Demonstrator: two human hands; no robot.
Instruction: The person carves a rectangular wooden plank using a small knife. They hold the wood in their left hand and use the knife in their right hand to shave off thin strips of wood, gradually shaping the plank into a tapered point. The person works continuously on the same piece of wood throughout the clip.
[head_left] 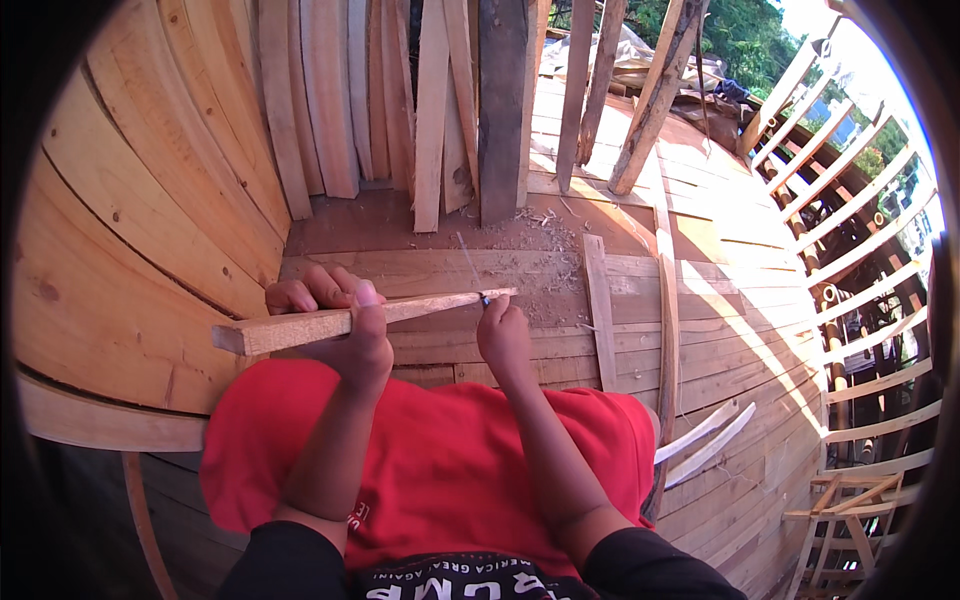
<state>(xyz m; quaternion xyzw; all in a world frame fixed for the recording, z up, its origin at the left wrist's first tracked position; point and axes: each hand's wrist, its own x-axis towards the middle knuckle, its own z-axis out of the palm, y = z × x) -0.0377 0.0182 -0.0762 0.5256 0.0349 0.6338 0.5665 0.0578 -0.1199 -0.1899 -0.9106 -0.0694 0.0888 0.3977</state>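
A long tapered wooden stick (290, 331) lies across my lap, its thick square end at the left and its thin end at the right. My left hand (340, 315) is closed round its thicker part, thumb on top. At the narrow tip, my right hand (503, 335) is closed in a pinch just below the wood. A small dark, bluish thing (486, 299) shows between those fingers and the stick, too small to name. From there a thin, pale, see-through strand or rod (468, 256) slants up and left.
Wood shavings (545, 245) litter the plank floor (740, 370) ahead. Boards (325, 100) lean upright at the back, beside a curved plank wall (150, 200) on my left. A loose slat (600, 310) and pale curved strips (710, 440) lie to the right, before a ribbed wooden railing (860, 310).
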